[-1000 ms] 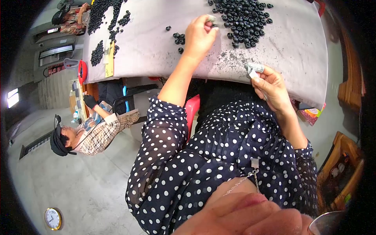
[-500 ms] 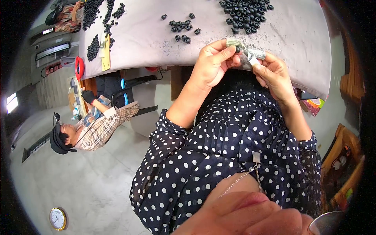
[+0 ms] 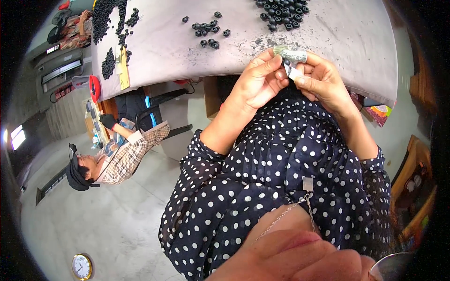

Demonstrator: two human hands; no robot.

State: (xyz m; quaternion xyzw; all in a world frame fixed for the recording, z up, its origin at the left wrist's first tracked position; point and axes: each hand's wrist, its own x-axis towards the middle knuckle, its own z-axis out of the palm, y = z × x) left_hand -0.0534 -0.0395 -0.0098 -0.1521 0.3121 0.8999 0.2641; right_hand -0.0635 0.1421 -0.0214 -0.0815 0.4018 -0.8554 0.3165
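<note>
Your left hand (image 3: pixel 255 82) and right hand (image 3: pixel 318 79) meet just off the near edge of the grey cloth-covered table (image 3: pixel 347 37), fingers closed together on a small silvery-green foil-like packet (image 3: pixel 290 55) with a pale tab (image 3: pixel 294 71) hanging below it. The left thumb and forefinger pinch the packet's left end; the right hand's fingers wrap its right end and the tab. What sits inside the packet I cannot tell, since your fingertips cover most of it.

Keep the packet over the table edge, not over your lap (anything that slips would drop onto your dotted dark blouse (image 3: pixel 290 178) and be hard to find). Hold it firmly with the right hand and let the left fingertips do the fine work, with both wrists steady and close to your body.

Beyond the packet, further onto the table, lies a heap of small black ring-shaped rubber parts (image 3: pixel 283 11), with fine dark grit (image 3: pixel 253 44) between the heap and the packet. To the left of that heap sits a smaller scatter of the same black rings (image 3: pixel 208 33), and at the table's far left a larger spread of them (image 3: pixel 105 18) beside a yellow strip (image 3: pixel 123 72).

Left of the table, well apart from your hands, another person in a plaid shirt (image 3: pixel 126 157) and dark cap sits at their own work. A round wall clock (image 3: pixel 81 266) shows at the lower left.
</note>
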